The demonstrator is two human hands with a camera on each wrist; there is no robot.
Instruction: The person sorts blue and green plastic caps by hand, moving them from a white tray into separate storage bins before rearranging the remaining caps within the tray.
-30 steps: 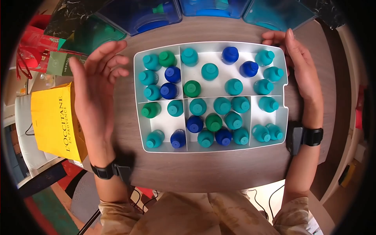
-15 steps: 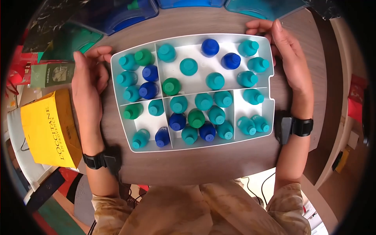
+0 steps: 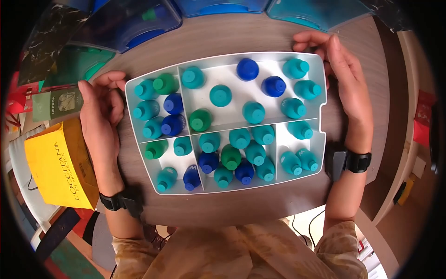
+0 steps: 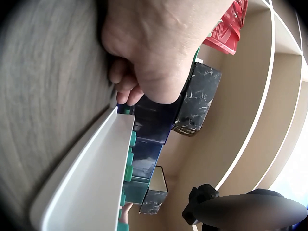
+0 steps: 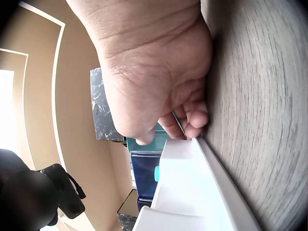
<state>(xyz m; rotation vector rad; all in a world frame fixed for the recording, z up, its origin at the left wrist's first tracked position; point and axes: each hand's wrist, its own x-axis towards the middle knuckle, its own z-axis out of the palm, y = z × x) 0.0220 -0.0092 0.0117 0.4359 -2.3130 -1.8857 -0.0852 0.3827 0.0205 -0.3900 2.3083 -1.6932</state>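
In the middle of the table [image 3: 241,207] sits a white divided tray [image 3: 218,69], loaded with teal bottles [image 3: 253,112], green bottles [image 3: 200,120] and dark-blue bottles [image 3: 273,86]. It looks like stiff, smooth plastic, probably light by itself but weightier with this load. The bottles look sturdy enough, though loosely spaced ones might slide or topple if it were tipped. The best hold would be low on the end walls, at three and nine o'clock, with both hands sharing the weight and keeping it level.

At nine o'clock, the left hand [image 3: 102,123] stands on edge, fingers loosely bent, tips at the ten-o'clock corner; whether they touch, I cannot tell. At two o'clock, the right hand [image 3: 346,76] is relaxed, its fingers reaching round the far corner and seeming to touch it without clasping. Neither holds a bottle.

Farther out, plastic boxes [image 3: 223,7] line eleven to one o'clock, and a yellow bag [image 3: 60,165] lies between eight and nine.
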